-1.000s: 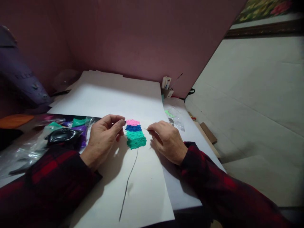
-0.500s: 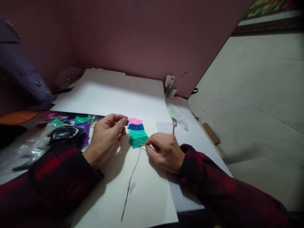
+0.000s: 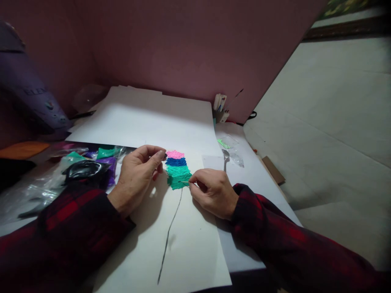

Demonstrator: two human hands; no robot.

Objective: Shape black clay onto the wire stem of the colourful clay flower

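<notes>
A textured patch (image 3: pixel 179 173) of pink, dark blue and green bands lies on a white sheet (image 3: pixel 195 252), with a long dark line running down from it. My right hand (image 3: pixel 214 191) pinches a thin pale stick (image 3: pixel 185 182), whose tip reaches onto the green band. Beside the pink band, my left hand (image 3: pixel 137 175) holds a small dark lump (image 3: pixel 165 156) between thumb and forefinger.
Plastic bags with black, purple and green material (image 3: pixel 87 170) lie at the left. Large white sheets (image 3: pixel 146 116) rest behind the hands. A fork (image 3: pixel 226 158) and a clear bag (image 3: pixel 233 152) are at the right, below a pen holder (image 3: pixel 220 110).
The stick's tip has moved slightly up and left on the green band. The whole view has shifted a little; my left hand keeps its hold on the dark lump.
</notes>
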